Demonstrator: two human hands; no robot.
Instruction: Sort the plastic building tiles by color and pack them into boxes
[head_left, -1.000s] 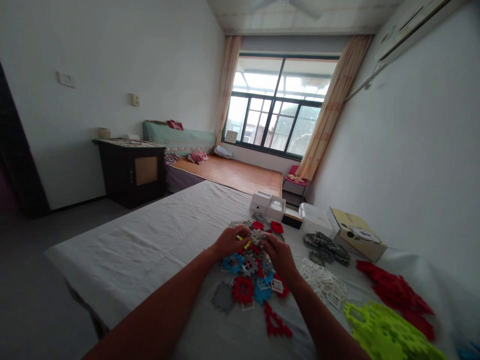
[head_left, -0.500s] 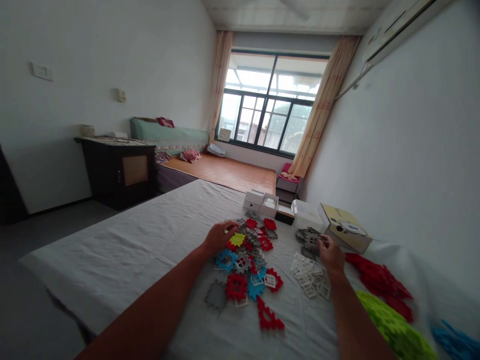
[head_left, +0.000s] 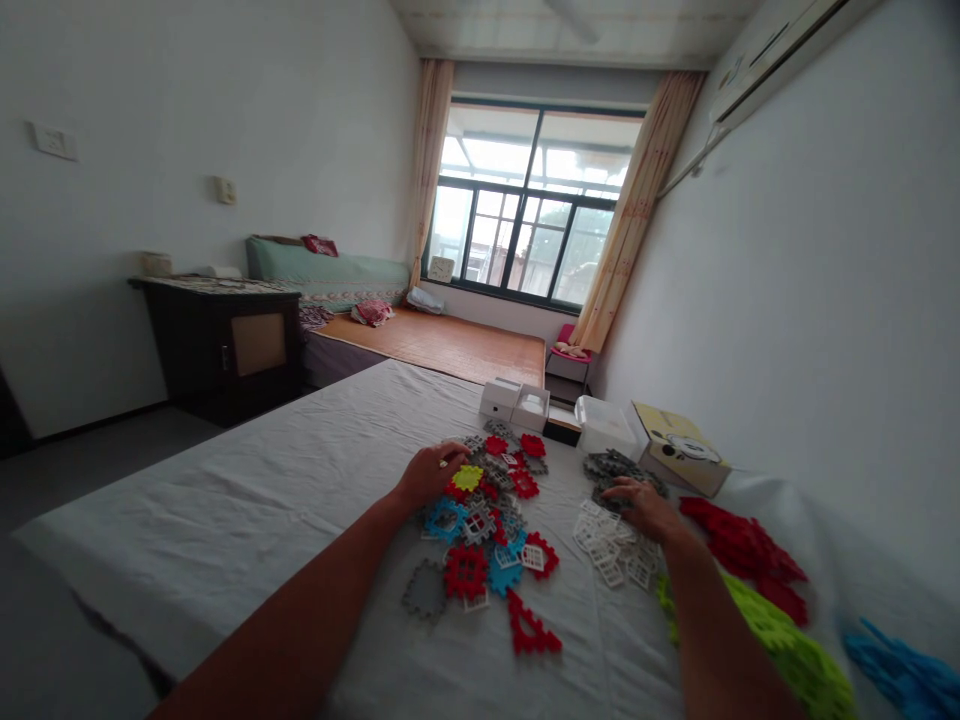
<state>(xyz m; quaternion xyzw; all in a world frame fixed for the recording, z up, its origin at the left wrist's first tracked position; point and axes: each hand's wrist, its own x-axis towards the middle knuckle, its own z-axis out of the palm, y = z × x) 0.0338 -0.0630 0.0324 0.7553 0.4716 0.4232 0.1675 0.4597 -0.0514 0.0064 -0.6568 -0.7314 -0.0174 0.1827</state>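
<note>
— Hands first: where is the left hand [head_left: 429, 475]?
— It rests at the far left edge of the mixed heap [head_left: 487, 525] of red, blue, grey and white toothy pieces. Its fingers are curled in. I cannot tell if it has hold of a piece or just leans there.
— What is right by it?
— A yellow-green piece [head_left: 469, 477], just beside the fingers, on top of the heap.
— And the right hand [head_left: 637, 497]?
— It lies flat, palm down, with its fingers spread wide. It grips nothing. The fingertips touch the grey pile [head_left: 611, 465], and the white pile [head_left: 607, 550] sits just beside the wrist.
— Why do the piles look so tidy over there?
— I think each colour has its own spot. To the right come a red pile [head_left: 742, 555], a lime pile [head_left: 787, 650] and a blue pile [head_left: 900, 675]. Only the middle heap is all mixed up.
— What lies all alone?
— One grey piece [head_left: 424, 590] and one red piece [head_left: 532, 630], on the near side of the heap.
— And further back?
— Two white boxes [head_left: 514, 400], a clear tub [head_left: 604, 425] and a cardboard box [head_left: 679, 448] stand at the far edge of the table [head_left: 247, 520], out of the arms' way. A white cloth covers it.
</note>
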